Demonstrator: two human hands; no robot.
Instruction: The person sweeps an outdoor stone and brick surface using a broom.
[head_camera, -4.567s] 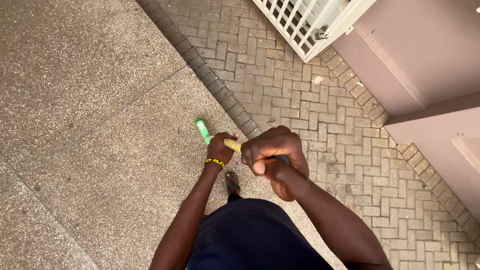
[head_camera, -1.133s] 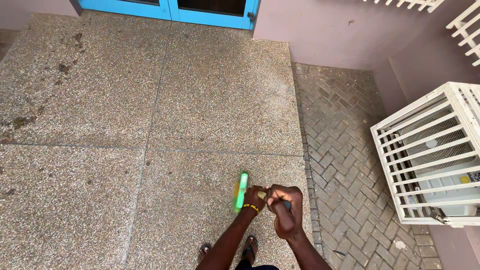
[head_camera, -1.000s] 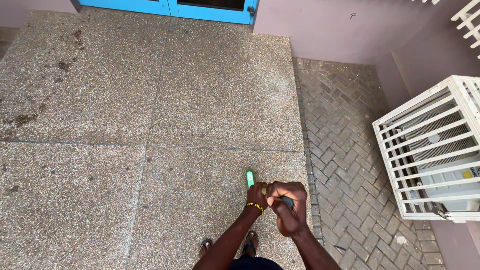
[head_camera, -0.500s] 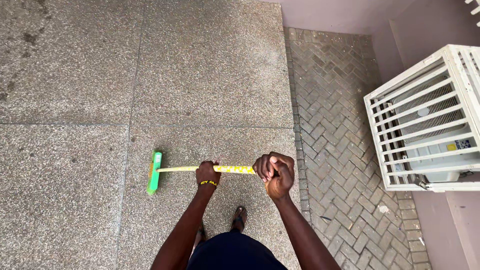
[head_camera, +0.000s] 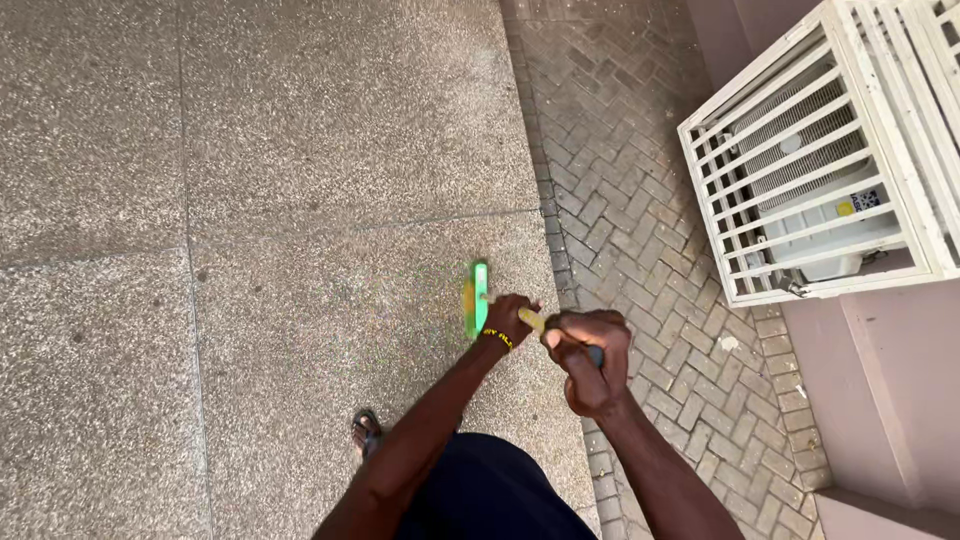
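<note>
Since half a second ago: broom swung from lying sideways at frame left to pointing almost straight away from the camera, so its head now shows end-on near frame centre; view shifted, with the white cage higher at upper right.

Item 1. Broom head (head_camera: 479, 299): green, blurred by motion, at lower centre of the frame, low over the speckled concrete floor (head_camera: 250, 200); contact with the floor cannot be told.

Item 2. Broom handle (head_camera: 533, 321): yellow, short visible stretch between the two hands.

Item 3. Left hand (head_camera: 507, 316): grip clamped on the handle, just behind the head; yellow-and-black wristband (head_camera: 496, 339) at the wrist.

Item 4. Right hand (head_camera: 588, 356): grip clamped on the handle's upper end, nearer the camera.

Item 5. Brick paving (head_camera: 640, 200): herringbone strip, right of the slab edge.

Item 6. White barred cage (head_camera: 810, 150): upper right, enclosing a grey outdoor unit.

Item 7. Sandalled foot (head_camera: 366, 432): lower centre-left, on the concrete.

Risk note, as a judgement: a wide stroke to the right could knock the head against the raised paving edge or the cage bars; a fast swing close to the foot could clip it.
</note>
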